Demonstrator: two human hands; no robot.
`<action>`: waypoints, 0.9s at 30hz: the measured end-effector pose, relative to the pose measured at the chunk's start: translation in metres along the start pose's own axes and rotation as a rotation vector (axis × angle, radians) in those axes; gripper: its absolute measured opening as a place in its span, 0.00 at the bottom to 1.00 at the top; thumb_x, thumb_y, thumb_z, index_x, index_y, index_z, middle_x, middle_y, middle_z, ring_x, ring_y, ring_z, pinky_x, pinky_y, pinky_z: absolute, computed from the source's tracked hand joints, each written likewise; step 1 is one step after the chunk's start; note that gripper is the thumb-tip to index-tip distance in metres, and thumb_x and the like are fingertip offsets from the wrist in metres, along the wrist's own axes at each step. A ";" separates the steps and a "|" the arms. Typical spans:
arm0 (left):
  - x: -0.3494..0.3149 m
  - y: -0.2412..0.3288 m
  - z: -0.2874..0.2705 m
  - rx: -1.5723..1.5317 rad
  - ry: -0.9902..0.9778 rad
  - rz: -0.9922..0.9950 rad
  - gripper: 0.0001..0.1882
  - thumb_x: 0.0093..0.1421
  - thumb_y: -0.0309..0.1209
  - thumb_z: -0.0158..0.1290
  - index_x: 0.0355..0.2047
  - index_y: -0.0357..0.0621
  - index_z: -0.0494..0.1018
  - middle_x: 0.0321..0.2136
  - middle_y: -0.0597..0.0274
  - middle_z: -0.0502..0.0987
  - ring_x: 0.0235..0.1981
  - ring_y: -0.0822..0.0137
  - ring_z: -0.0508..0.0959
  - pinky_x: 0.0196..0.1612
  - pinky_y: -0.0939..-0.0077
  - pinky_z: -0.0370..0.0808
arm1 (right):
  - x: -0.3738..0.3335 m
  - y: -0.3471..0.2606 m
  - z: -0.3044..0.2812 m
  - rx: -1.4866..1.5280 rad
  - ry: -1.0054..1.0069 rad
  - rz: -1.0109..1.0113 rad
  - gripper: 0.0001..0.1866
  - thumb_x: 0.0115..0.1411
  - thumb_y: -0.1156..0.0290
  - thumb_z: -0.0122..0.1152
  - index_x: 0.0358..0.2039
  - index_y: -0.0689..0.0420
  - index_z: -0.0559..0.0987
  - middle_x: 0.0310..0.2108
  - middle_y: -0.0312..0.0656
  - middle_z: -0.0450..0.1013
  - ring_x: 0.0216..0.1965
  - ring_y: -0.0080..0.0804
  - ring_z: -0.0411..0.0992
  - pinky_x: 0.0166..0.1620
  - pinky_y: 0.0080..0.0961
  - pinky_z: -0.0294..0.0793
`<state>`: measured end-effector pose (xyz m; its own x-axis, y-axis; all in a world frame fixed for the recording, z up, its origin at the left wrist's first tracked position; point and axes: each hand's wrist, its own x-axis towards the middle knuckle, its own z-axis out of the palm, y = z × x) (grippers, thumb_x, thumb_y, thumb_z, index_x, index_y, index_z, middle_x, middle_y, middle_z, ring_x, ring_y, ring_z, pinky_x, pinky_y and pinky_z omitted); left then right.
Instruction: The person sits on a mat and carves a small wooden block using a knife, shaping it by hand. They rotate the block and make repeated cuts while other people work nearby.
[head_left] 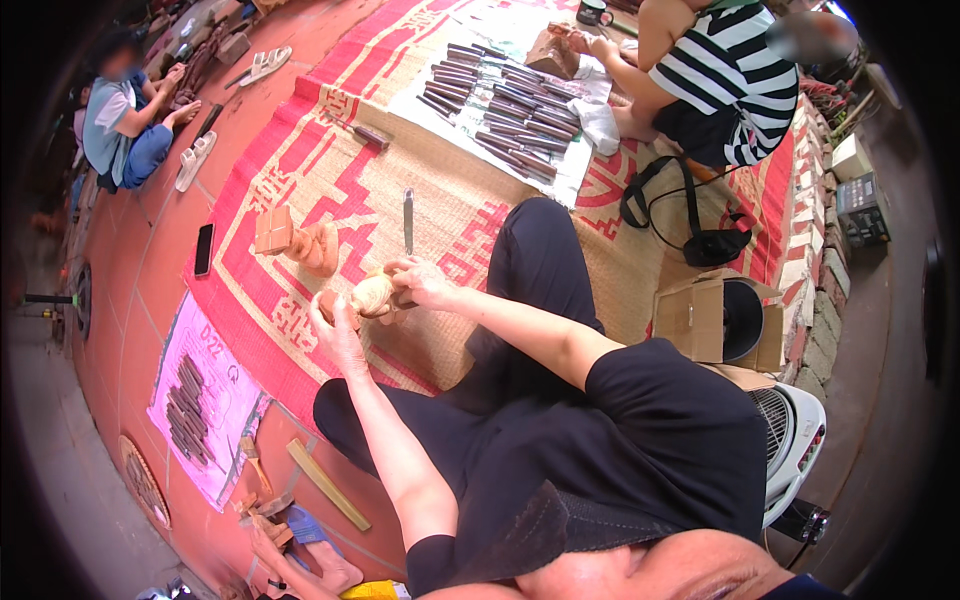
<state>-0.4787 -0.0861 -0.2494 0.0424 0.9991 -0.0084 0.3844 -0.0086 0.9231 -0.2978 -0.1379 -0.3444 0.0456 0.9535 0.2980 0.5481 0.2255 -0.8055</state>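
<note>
Both my hands are on a pale, rounded wood carving (373,295) above the mat, over my crossed legs. My left hand (338,325) wraps its reddish-brown end, fingers closed. My right hand (424,284) grips the other side, with a short dark piece, perhaps a handle, showing beneath its fingers. Just beyond the right hand a narrow metal blade (408,215) points away from me; whether that hand holds it or it lies on the mat, I cannot tell. A second wood carving (316,248) with a square block base rests on the mat to the far left of my hands.
A brown-handled chisel (370,137) and a black phone (204,250) lie ahead. Several dark-handled tools cover a white cloth (432,118); others lie on a pink sheet (225,440). A person in stripes (720,80) works wood at far right. An open cardboard box (690,318) stands right.
</note>
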 end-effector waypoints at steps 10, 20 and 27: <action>0.004 -0.003 0.004 0.056 0.019 -0.024 0.29 0.58 0.44 0.53 0.54 0.37 0.66 0.51 0.48 0.70 0.52 0.55 0.70 0.56 0.65 0.65 | 0.006 -0.008 0.002 -0.009 -0.072 -0.009 0.14 0.43 0.63 0.67 0.30 0.53 0.78 0.48 0.41 0.70 0.49 0.43 0.67 0.49 0.36 0.68; -0.001 0.017 0.012 0.162 0.071 -0.001 0.29 0.55 0.44 0.57 0.53 0.41 0.68 0.50 0.48 0.70 0.51 0.54 0.72 0.54 0.64 0.68 | 0.021 -0.039 -0.004 0.027 -0.034 -0.104 0.12 0.49 0.62 0.66 0.29 0.55 0.75 0.51 0.45 0.68 0.49 0.45 0.67 0.51 0.37 0.67; -0.005 0.016 0.014 0.159 0.070 0.015 0.29 0.55 0.45 0.57 0.53 0.42 0.68 0.50 0.48 0.70 0.51 0.53 0.72 0.54 0.63 0.68 | 0.007 -0.020 -0.002 -0.084 -0.021 -0.062 0.16 0.44 0.61 0.69 0.34 0.53 0.79 0.50 0.44 0.69 0.48 0.46 0.68 0.51 0.37 0.68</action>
<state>-0.4596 -0.0920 -0.2400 -0.0127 0.9993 0.0364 0.5257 -0.0243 0.8503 -0.3066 -0.1358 -0.3246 -0.0077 0.9423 0.3347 0.6174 0.2678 -0.7396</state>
